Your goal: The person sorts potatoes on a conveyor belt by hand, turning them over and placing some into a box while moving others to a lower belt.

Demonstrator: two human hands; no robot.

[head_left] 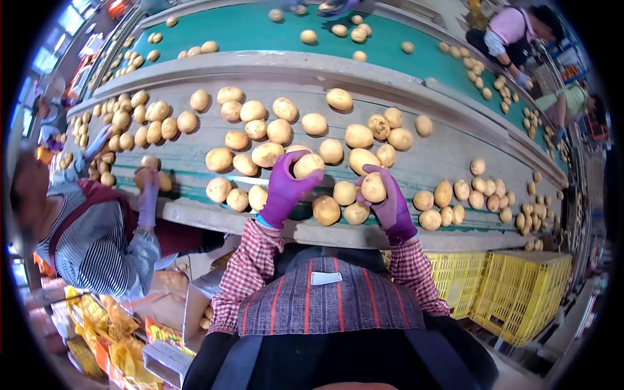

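Observation:
Both my hands wear purple gloves and reach onto the near conveyor belt [429,166], which carries several yellow potatoes. My left hand [286,188] grips a potato [308,165] lifted just above the belt. My right hand [389,198] holds a smaller potato [373,187] between thumb and fingers. Loose potatoes lie around both hands, one [325,210] sitting between my wrists at the belt's near edge. My checked red sleeves and striped apron fill the foreground.
A person in a striped shirt [97,240] stands at my left, a gloved hand on the belt. A second green belt [260,32] runs behind, with other workers at its right end. Yellow crates [520,292] stand under the belt at right. A box sits below left.

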